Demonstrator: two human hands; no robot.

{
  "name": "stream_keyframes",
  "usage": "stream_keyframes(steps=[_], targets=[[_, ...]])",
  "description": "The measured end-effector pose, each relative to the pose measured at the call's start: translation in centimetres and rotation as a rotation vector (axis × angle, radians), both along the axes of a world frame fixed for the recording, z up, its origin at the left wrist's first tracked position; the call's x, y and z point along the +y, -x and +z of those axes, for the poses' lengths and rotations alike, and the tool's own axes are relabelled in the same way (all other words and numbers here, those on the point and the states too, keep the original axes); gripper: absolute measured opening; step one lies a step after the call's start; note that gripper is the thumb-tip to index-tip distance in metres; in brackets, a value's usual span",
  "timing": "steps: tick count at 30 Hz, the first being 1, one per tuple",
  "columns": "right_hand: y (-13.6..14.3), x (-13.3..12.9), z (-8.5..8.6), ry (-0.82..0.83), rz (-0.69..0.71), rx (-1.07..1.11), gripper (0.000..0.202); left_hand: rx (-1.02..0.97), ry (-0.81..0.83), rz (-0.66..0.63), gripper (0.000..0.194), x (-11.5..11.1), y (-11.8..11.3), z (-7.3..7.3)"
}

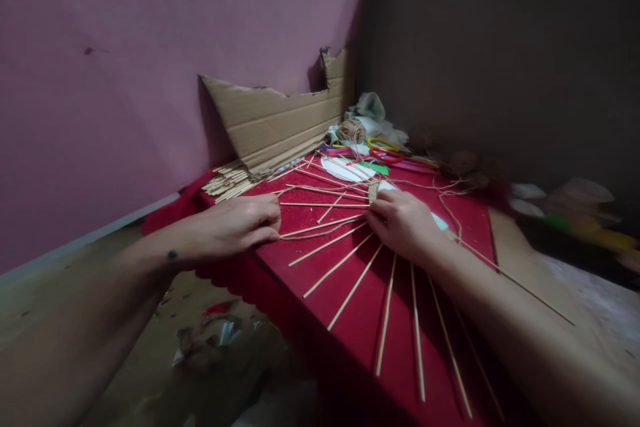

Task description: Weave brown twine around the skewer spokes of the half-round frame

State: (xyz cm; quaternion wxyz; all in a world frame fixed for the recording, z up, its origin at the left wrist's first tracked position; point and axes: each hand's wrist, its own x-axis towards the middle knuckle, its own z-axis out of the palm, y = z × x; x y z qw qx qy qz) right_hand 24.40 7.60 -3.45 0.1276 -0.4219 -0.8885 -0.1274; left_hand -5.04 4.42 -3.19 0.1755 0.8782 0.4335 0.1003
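Observation:
Thin wooden sticks [341,265] fan out like spokes across the red cloth from a small centre woven of twine [373,192]. Over that centre is my right hand [404,221], its fingers closed on the woven part and partly hiding it. My left hand [257,219] is closed at the left tips of the spokes. A strand of jute twine [320,235] runs from its fingers toward the centre, slightly slack. What lies inside the left fist is hidden. One longer stick [520,285] reaches out to the right beyond my right forearm.
A torn cardboard sheet [280,121] leans on the purple wall, with a bundle of sticks [229,180] beside it. Behind the spokes lie a twine ball [351,131], scissors with a red handle [386,155] and a white disc [345,169]. Scraps litter the floor below the red-covered table [300,280].

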Motion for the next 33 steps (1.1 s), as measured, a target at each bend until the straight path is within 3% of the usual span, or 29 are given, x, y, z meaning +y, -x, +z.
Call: stream_keyframes(steps=[3, 9, 19, 21, 26, 33], targets=[[0.9, 0.3, -0.6, -0.024, -0.007, 0.014, 0.017, -0.01, -0.014, -0.001, 0.023, 0.1, 0.1, -0.4], [0.5, 0.7, -1.5, -0.009, 0.163, -0.036, 0.025, -0.045, -0.017, -0.013, 0.02, -0.1, 0.2, -0.6], [0.7, 0.7, -1.7, -0.061, 0.084, -0.106, 0.02, -0.002, -0.068, -0.072, 0.022, -0.8, -0.3, -0.1], [0.7, 0.7, -1.7, -0.053, 0.087, -0.102, 0.02, 0.07, -0.135, -0.023, 0.019, -0.8, -0.3, -0.1], [0.6, 0.6, -1.6, -0.041, 0.093, -0.087, 0.021, 0.347, -0.323, 0.244, 0.014, 0.4, -0.8, 0.6], [0.5, 0.3, -1.9, -0.025, 0.107, -0.011, 0.02, 0.479, -0.586, 0.326, 0.021, 5.4, -4.2, 3.5]])
